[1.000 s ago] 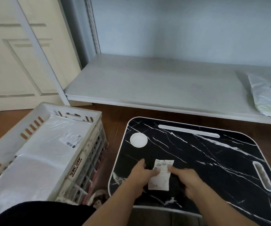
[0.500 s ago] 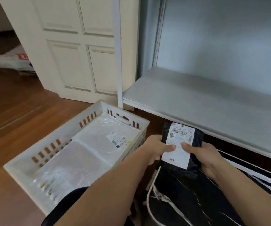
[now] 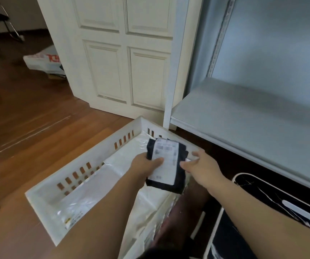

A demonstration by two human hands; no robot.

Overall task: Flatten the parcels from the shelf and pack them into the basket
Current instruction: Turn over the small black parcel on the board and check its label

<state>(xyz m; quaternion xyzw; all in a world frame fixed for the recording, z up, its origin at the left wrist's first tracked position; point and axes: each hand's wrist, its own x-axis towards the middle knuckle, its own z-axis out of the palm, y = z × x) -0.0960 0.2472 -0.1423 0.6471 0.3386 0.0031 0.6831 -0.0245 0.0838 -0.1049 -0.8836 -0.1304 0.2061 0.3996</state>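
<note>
Small dark parcel over the basket, left hand pinching its left edge, right hand fingers spread beside it; looks light, soft, slick, so grip by an edge.

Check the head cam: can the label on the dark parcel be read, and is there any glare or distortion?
Head view: the label on the dark parcel is motion-smeared, with barcode blocks visible but the text unreadable; the left hand holding it is soft too. Glare streaks the clear plastic bags in the basket. Wide-angle bending shows on the shelf upright.
</note>
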